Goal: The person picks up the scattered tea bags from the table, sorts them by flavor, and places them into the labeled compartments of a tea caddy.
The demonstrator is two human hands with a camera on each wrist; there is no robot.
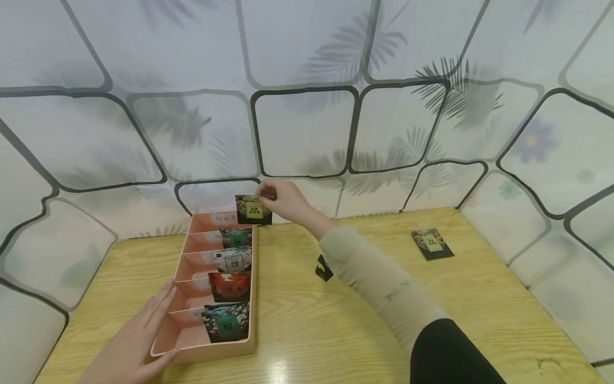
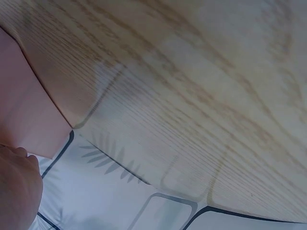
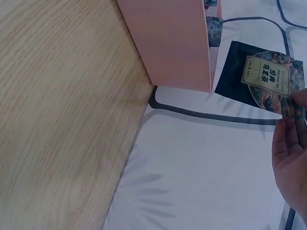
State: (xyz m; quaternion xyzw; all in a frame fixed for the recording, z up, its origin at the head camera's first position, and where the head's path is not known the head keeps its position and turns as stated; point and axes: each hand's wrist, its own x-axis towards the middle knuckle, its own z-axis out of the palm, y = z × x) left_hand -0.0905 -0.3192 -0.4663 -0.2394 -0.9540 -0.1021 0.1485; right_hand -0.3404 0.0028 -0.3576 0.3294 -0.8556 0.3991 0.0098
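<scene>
— While the left hand lies at the lower left of the head view, how are its fingers?

— Straight and together, laid flat along the left wall of the pink divided tray, thumb at the near corner. They hold nothing. The left wrist view shows only the heel of that hand at the lower left edge, beside a pink wall and the wooden table.

— And what sits in the tray?

— Five compartments run from near to far, left of centre in the frame. Four hold upright packets against the right side: a teal one nearest, then a red one, a pale one, and a blue-grey one. The farthest compartment shows only a white label on its wall.

— Where is the dark tea packet?

— Just above the tray's far end, at centre frame. That packet, dark with a yellow-green label, is pinched at its upper right corner by the right hand, fingers curled on it. In the right wrist view the same packet hangs at the upper right, just beside the tray's end wall, fingertips on its lower edge.

— Anything farther right?

— A second dark packet lies flat on the table, well apart at the right.
</scene>
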